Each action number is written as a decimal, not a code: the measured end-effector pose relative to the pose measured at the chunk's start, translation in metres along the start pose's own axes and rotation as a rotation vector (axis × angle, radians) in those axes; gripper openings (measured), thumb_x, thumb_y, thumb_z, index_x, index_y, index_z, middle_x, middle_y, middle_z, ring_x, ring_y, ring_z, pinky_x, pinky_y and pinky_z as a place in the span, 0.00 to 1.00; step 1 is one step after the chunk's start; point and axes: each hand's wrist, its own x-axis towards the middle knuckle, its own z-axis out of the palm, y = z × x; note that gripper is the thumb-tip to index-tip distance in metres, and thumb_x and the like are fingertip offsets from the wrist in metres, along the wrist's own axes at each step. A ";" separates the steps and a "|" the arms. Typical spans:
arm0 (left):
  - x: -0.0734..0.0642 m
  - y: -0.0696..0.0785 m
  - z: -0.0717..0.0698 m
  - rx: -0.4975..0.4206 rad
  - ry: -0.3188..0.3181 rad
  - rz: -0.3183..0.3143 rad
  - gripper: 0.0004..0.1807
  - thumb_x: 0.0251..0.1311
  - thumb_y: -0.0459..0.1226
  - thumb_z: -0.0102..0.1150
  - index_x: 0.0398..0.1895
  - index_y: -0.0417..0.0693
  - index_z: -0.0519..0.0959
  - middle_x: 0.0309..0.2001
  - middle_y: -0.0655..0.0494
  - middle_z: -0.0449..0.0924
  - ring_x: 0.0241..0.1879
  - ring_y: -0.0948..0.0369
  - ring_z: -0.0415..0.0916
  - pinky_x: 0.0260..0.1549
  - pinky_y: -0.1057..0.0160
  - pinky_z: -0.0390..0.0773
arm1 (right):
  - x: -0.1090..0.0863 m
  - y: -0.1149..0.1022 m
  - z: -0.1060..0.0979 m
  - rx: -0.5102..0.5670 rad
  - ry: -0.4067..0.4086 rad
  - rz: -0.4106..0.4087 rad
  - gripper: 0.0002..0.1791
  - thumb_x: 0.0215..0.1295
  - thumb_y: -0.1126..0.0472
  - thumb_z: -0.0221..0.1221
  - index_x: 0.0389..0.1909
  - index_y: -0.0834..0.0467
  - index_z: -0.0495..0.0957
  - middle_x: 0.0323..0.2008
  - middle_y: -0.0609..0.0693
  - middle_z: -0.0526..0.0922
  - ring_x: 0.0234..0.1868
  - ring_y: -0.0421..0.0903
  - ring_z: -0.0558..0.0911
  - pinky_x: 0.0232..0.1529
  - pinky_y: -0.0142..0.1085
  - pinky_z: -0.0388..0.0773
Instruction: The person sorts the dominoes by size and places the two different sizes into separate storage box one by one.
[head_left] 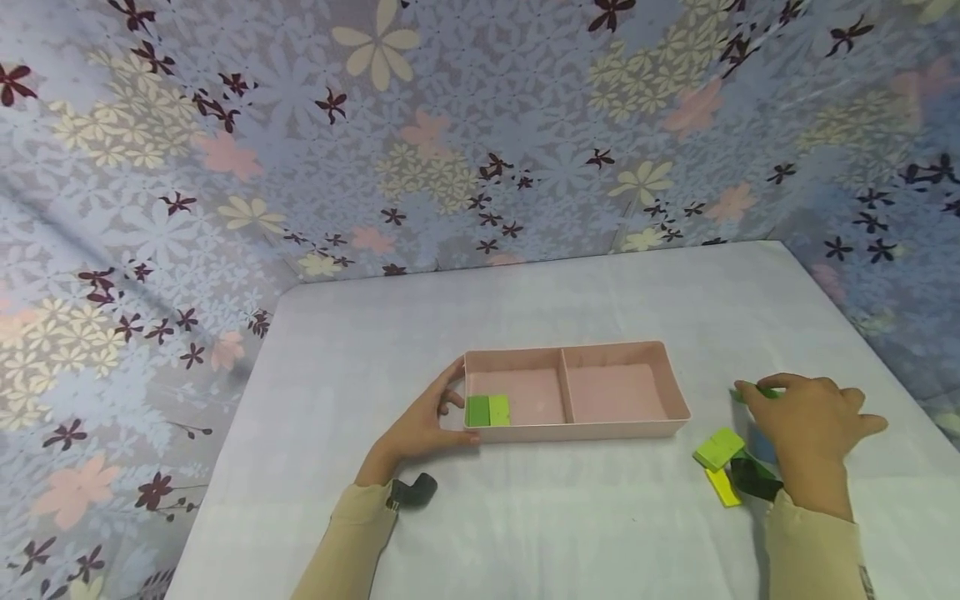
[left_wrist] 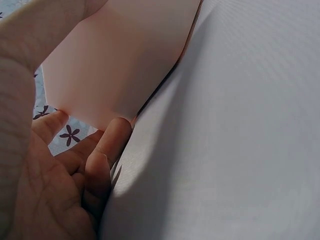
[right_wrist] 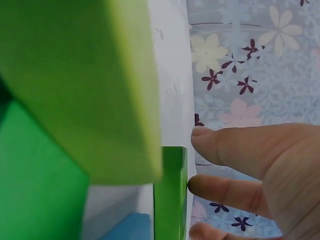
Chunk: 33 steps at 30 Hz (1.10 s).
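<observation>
A long pink box [head_left: 615, 396] with two compartments lies on the white table. My left hand [head_left: 423, 421] holds its left end, thumb at the front corner and fingers along the end wall. The left wrist view shows fingertips against the box's pink wall [left_wrist: 110, 65]. In the left compartment sit a dark green block [head_left: 477, 411] and a light green block [head_left: 498, 410], side by side. On the right, my right hand [head_left: 813, 417] reaches over a green block [right_wrist: 171, 195], one fingertip touching its side and another digit apart from it.
By the right wrist lie a light green block [head_left: 720, 448], a yellow block [head_left: 723, 487] and a blue block [head_left: 763, 446], partly hidden. A large green block [right_wrist: 45, 180] fills the near left of the right wrist view. Floral fabric [head_left: 450, 125] stands behind the table.
</observation>
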 end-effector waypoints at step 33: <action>0.001 0.002 -0.002 -0.005 -0.008 -0.010 0.64 0.37 0.54 0.77 0.74 0.78 0.41 0.72 0.69 0.52 0.49 0.65 0.69 0.49 0.58 0.67 | 0.000 -0.002 -0.002 -0.048 -0.046 0.015 0.36 0.58 0.36 0.56 0.58 0.58 0.75 0.48 0.75 0.73 0.41 0.71 0.69 0.43 0.64 0.56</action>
